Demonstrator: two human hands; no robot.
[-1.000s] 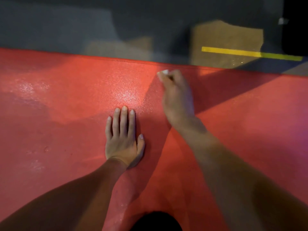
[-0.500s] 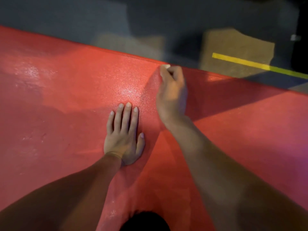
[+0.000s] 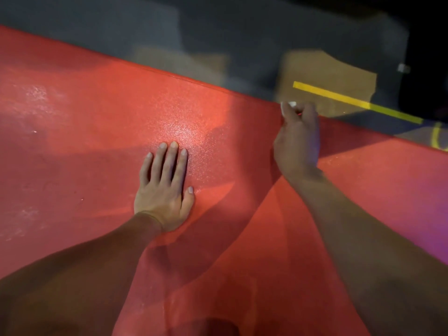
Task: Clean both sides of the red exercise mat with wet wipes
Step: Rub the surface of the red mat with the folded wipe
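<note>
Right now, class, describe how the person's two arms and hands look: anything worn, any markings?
Both forearms are bare, with no sleeves showing. The left hand and right hand wear no gloves. No rings, watch or wristband can be seen. Fingernails are short and unpainted. The right arm lies in shadow, so detail is dim.

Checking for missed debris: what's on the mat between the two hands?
Head view: only bare red mat between left hand and right hand.

A dark grey floor lay beyond, with a tan patch crossed by yellow tape
</note>
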